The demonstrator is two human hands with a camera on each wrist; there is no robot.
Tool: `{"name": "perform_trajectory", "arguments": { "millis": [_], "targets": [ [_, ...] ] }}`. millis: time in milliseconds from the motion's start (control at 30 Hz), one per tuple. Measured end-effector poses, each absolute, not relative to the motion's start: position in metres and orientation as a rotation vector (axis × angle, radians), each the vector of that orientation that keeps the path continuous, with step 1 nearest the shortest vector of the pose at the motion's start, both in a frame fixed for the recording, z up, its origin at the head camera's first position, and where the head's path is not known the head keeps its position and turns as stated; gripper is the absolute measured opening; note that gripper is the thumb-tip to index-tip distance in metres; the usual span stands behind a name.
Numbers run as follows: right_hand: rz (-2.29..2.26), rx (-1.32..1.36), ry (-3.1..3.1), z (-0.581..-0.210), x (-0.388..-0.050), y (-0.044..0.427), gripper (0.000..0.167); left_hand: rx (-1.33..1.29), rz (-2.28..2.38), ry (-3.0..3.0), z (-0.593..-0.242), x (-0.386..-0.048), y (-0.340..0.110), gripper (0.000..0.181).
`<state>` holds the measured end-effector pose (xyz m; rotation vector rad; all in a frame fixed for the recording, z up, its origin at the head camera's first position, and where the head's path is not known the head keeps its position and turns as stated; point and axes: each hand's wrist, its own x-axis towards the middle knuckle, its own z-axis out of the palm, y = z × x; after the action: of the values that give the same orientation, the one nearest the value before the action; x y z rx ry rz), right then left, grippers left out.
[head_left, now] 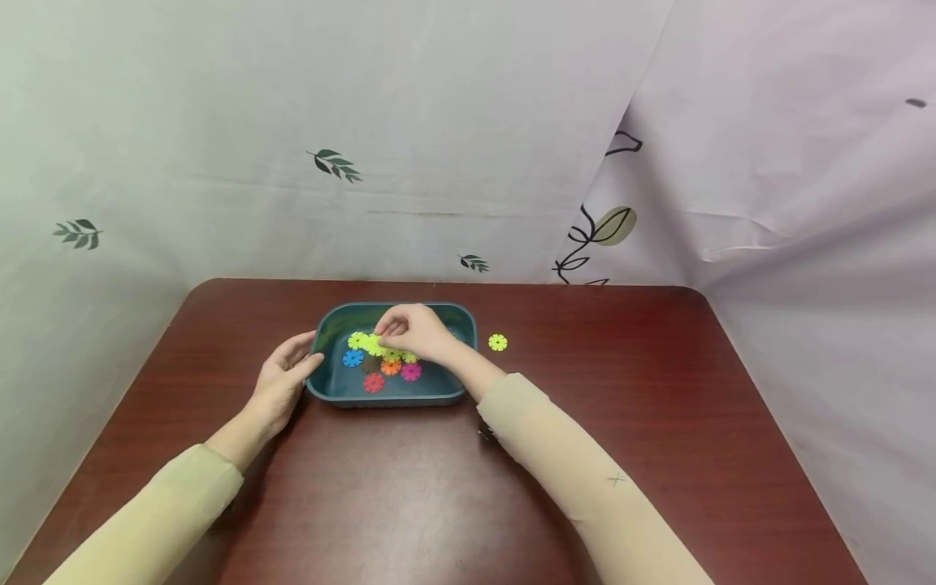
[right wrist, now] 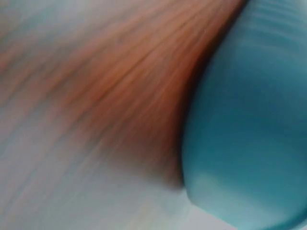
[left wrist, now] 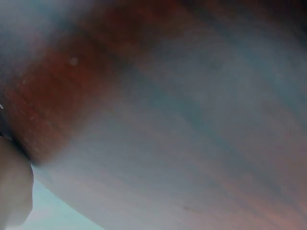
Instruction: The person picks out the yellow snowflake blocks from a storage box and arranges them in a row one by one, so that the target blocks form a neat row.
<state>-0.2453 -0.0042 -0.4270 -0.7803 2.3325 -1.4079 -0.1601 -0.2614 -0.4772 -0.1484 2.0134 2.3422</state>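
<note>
A teal tray (head_left: 395,401) holds several flower-shaped discs, among them a blue disc (head_left: 353,358), a red disc (head_left: 374,383), an orange disc (head_left: 391,367) and a magenta disc (head_left: 411,371). My left hand (head_left: 281,378) grips the tray's left rim, thumb over the edge. Over the inside of the tray, my right hand (head_left: 418,331) pinches a yellow disc (head_left: 374,345) between thumb and fingers. In the right wrist view the tray's outer wall (right wrist: 249,124) fills the right side. Part of my left hand (left wrist: 15,184) shows at the left wrist view's lower left.
One yellow disc (head_left: 498,342) lies on the reddish-brown table (head_left: 621,390) to the right of the tray. A small dark object (head_left: 486,431) sits partly hidden beside my right sleeve. Pale cloth with leaf prints hangs behind the table and along its sides.
</note>
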Motion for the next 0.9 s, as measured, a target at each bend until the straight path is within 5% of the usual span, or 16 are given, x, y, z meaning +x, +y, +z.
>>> {"name": "perform_trajectory", "arguments": {
  "millis": [900],
  "targets": [
    [-1.733, -0.442, 2.302, -0.414, -0.25, 0.07, 0.012, -0.164, 2.316, 2.022, -0.477, -0.161, -0.262, 0.035]
  ]
}}
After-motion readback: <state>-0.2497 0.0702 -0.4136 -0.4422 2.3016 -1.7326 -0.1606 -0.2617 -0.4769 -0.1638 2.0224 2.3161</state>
